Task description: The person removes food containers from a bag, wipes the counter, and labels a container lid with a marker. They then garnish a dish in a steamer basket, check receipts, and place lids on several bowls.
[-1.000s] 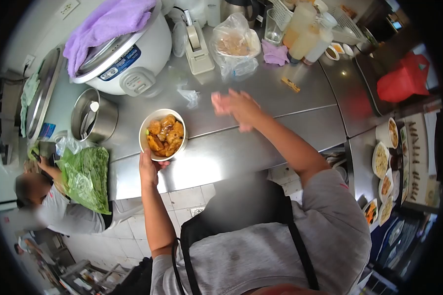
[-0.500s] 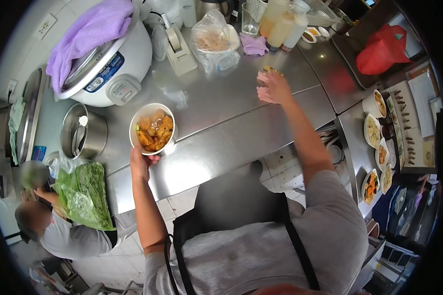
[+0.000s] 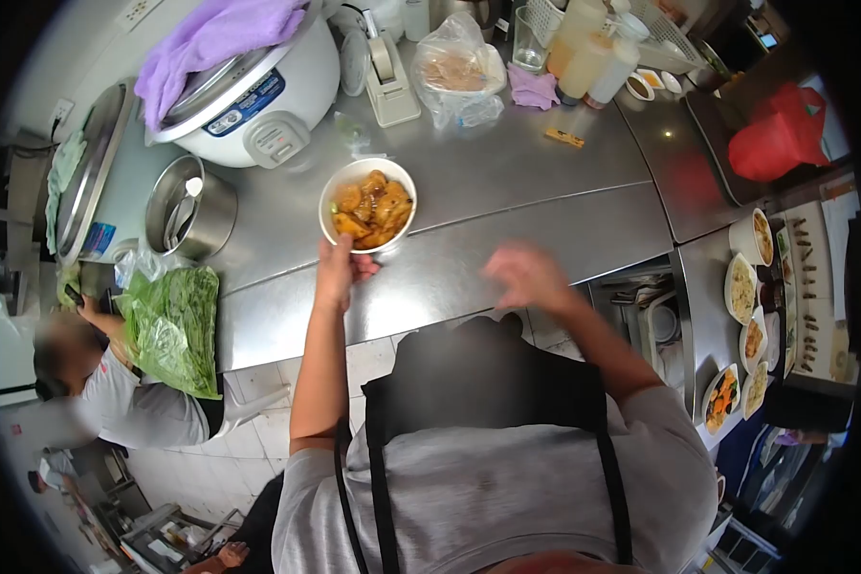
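A white paper bowl (image 3: 327,203) of glazed orange-brown food (image 3: 373,212) is gripped at its near side by my left hand (image 3: 337,275), over the steel counter (image 3: 507,210). My right hand (image 3: 528,275) is over the counter's front part, right of the bowl, blurred by motion, with its fingers apart and nothing visible in them. A small yellow-brown item (image 3: 564,138) lies on the counter farther back, in front of the sauce bottles (image 3: 584,57).
A rice cooker (image 3: 249,105), metal pot (image 3: 218,215), tape dispenser (image 3: 389,91) and bagged container (image 3: 457,75) stand left and behind. Filled bowls (image 3: 740,287) line the right. Two other people are at the left, one beside bagged greens (image 3: 172,330).
My right hand has come back toward me, and the yellow-brown item it was holding now lies on the counter. The bowl in my left hand appears farther right and higher as the view shifts.
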The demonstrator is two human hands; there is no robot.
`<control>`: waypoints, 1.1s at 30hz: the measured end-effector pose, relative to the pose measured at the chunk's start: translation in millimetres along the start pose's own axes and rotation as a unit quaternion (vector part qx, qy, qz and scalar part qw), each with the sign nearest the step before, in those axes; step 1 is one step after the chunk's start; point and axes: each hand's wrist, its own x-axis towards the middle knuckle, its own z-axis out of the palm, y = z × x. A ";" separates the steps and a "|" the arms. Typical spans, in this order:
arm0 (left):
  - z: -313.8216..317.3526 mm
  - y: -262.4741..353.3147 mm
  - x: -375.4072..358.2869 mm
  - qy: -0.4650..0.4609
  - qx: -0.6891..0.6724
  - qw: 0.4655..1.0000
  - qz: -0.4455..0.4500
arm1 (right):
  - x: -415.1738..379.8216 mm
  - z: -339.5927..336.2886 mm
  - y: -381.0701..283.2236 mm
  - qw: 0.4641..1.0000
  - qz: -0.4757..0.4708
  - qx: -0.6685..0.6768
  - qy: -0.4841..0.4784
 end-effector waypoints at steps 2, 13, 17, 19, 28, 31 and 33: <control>13.5 -4.1 -11.4 0.005 0.018 0.999 -0.030 | 7.6 -36.0 1.7 0.966 -0.040 -0.010 0.255; 12.6 42.9 57.7 0.007 0.281 0.940 0.192 | 56.8 -80.2 16.8 0.937 0.058 -0.257 0.229; 29.6 42.6 83.0 -0.057 0.193 0.970 0.134 | 71.3 -38.7 -17.6 0.955 0.151 0.255 -0.023; 39.5 49.4 63.3 -0.132 -0.004 0.991 -0.029 | 69.8 -2.9 -26.5 0.906 0.153 0.389 -0.064; 63.3 6.3 7.9 -0.061 -0.027 0.994 0.081 | 91.9 -11.6 -69.5 0.867 0.131 0.480 -0.036; 64.4 8.7 17.7 -0.075 -0.054 0.993 0.078 | 88.6 -19.8 -87.6 0.885 0.110 0.451 -0.044; 69.4 15.7 2.6 -0.066 -0.141 0.981 0.117 | 80.7 -17.8 -97.6 0.912 0.066 0.404 -0.032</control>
